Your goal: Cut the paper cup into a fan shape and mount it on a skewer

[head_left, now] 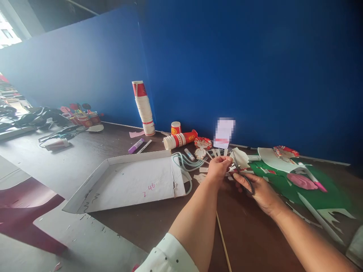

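Observation:
My right hand [258,189] grips a pair of dark-handled scissors [247,184], their blades pointing up and away beside my left fingertips. My left hand [219,168] is closed in a pinch on a small piece of white paper [230,159], mostly hidden by the fingers. Just past the hands lie several white paper strips [215,153] and a crumpled-looking pale paper piece [240,156]. A paper cutout figure with red-patterned hair [202,147] lies to the left of them.
A shallow white box lid [124,187] lies left of my arms. Behind it are a tall stack of paper cups [144,109], cups on their side [181,139] and a purple glue stick [136,146]. Green paper [326,189] with scraps lies right; a thin wooden stick [223,241] lies near me.

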Demonstrator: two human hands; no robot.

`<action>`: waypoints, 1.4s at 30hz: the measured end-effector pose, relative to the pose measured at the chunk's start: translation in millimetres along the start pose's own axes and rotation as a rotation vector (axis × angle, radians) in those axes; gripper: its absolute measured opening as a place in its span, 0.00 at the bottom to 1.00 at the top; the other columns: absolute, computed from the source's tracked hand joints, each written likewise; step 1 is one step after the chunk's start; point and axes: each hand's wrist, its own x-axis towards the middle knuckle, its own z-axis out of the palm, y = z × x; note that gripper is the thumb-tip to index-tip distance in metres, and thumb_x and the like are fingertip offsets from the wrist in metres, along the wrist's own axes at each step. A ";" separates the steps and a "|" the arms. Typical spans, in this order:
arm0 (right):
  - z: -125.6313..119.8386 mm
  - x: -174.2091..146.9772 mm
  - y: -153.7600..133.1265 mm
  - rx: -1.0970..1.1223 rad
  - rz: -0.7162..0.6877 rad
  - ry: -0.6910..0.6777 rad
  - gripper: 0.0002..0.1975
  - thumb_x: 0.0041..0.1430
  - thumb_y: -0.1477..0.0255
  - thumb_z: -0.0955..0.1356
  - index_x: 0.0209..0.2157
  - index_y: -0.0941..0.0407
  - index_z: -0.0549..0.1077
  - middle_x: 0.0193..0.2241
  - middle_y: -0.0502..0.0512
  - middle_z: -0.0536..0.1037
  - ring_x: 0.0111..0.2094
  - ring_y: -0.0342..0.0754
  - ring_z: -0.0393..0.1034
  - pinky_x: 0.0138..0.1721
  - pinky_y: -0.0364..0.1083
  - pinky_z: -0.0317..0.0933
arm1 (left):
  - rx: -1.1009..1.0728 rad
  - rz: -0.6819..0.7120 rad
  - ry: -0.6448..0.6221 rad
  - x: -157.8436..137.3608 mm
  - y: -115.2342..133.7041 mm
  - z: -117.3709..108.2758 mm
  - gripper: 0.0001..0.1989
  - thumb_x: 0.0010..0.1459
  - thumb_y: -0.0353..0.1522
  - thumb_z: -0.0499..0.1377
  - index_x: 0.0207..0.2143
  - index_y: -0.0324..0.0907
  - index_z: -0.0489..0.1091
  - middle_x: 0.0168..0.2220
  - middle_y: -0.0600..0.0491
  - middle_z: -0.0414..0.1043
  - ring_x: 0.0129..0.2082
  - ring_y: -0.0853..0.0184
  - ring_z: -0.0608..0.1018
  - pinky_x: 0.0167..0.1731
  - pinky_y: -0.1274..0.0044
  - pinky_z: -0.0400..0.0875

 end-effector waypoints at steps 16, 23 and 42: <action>-4.5 -0.8 2.4 0.047 0.027 -0.056 0.20 0.54 0.51 0.70 0.25 0.55 0.75 0.21 0.50 0.72 0.24 0.43 0.63 0.23 0.43 0.51 | -0.045 -0.075 -0.007 -2.0 2.4 2.1 0.20 0.35 0.42 0.71 0.25 0.38 0.69 0.21 0.58 0.63 0.20 0.77 0.63 0.25 0.79 0.58; -4.5 1.6 5.9 0.023 0.015 -0.041 0.20 0.54 0.51 0.70 0.26 0.54 0.75 0.21 0.49 0.72 0.24 0.44 0.64 0.23 0.43 0.52 | 0.002 -0.077 0.025 -1.8 5.0 4.0 0.13 0.42 0.36 0.68 0.24 0.38 0.69 0.22 0.56 0.65 0.21 0.76 0.66 0.28 0.79 0.60; -4.5 -1.6 -4.7 -0.101 -0.019 -0.003 0.17 0.53 0.52 0.69 0.26 0.51 0.77 0.20 0.50 0.74 0.24 0.49 0.69 0.26 0.46 0.62 | 0.052 -0.096 0.043 -6.2 10.2 5.9 0.04 0.46 0.27 0.62 0.22 0.37 0.69 0.21 0.57 0.64 0.21 0.77 0.65 0.26 0.82 0.61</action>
